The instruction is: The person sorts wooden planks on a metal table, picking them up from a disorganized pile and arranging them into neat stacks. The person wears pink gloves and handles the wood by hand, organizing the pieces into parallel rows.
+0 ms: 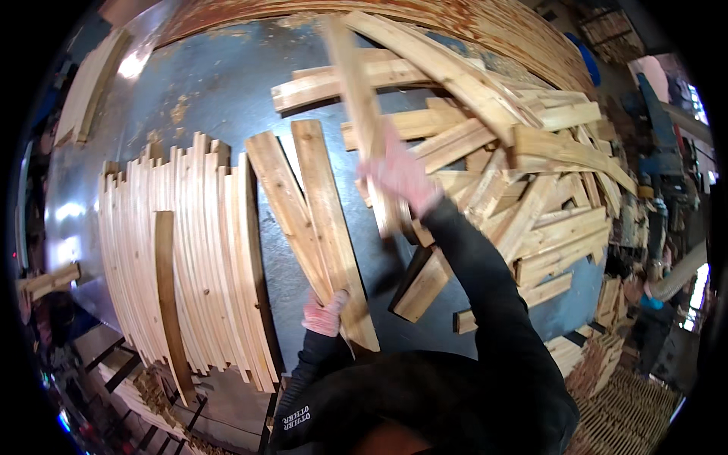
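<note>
My left hand (pixel 324 312), in a pale pinkish glove, is closed round the near ends of two wooden boards. One board (pixel 326 212) points almost straight away from me; the other board (pixel 279 193) slants off to the left, so their far ends spread apart. Blurred by motion, my gloved right hand (pixel 400 168) grips a third board (pixel 350 76) along its length, above the table. To the left, many narrow strips (pixel 208 273) stand side by side in a row, with a darker slat (pixel 164 280) lying on top.
A jumbled heap of boards (pixel 485 129) covers the right of the blue metal table (pixel 227 83). Long brown planks (pixel 485 30) lie along the far side. More boards are stacked at the far left (pixel 95 87) and on racks at the lower right (pixel 607 402).
</note>
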`<action>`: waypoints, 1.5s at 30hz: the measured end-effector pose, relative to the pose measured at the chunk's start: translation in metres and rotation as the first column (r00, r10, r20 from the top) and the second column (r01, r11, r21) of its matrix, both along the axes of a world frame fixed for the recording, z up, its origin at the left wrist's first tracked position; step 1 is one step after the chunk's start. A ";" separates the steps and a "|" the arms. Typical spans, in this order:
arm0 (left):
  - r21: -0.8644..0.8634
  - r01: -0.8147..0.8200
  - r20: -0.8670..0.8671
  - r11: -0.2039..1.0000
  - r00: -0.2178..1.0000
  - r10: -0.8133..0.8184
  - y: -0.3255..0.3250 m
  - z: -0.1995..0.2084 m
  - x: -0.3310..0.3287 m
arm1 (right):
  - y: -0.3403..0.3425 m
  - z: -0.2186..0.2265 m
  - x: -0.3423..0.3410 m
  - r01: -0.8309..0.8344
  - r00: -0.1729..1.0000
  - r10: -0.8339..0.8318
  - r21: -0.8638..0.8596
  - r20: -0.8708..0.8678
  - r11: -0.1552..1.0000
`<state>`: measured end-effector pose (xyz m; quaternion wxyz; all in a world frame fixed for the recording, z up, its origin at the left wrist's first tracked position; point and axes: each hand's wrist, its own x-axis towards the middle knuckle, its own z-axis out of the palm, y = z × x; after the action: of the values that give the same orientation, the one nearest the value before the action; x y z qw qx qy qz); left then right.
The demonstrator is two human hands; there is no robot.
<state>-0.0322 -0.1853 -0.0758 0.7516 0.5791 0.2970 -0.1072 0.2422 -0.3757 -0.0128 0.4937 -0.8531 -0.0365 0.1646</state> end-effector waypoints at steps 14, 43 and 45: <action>0.011 -0.028 0.086 1.000 0.996 0.027 -0.043 0.003 0.041 | -0.147 -0.008 0.081 0.257 0.955 0.036 -0.884 0.293 0.392; 0.864 0.181 -0.132 0.469 0.982 -0.136 0.006 0.061 0.015 | -0.240 0.044 -0.025 -0.109 0.942 0.269 -0.575 0.202 0.811; 0.881 0.430 -0.410 0.195 0.902 -0.138 0.007 0.090 0.008 | -0.225 0.031 -0.048 0.066 0.991 -0.057 -0.074 0.120 0.995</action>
<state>-0.0241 -0.1783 0.0137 0.1672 0.9404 0.2746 -0.1113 0.1946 -0.6011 0.0179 0.4621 -0.8806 -0.0327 0.0998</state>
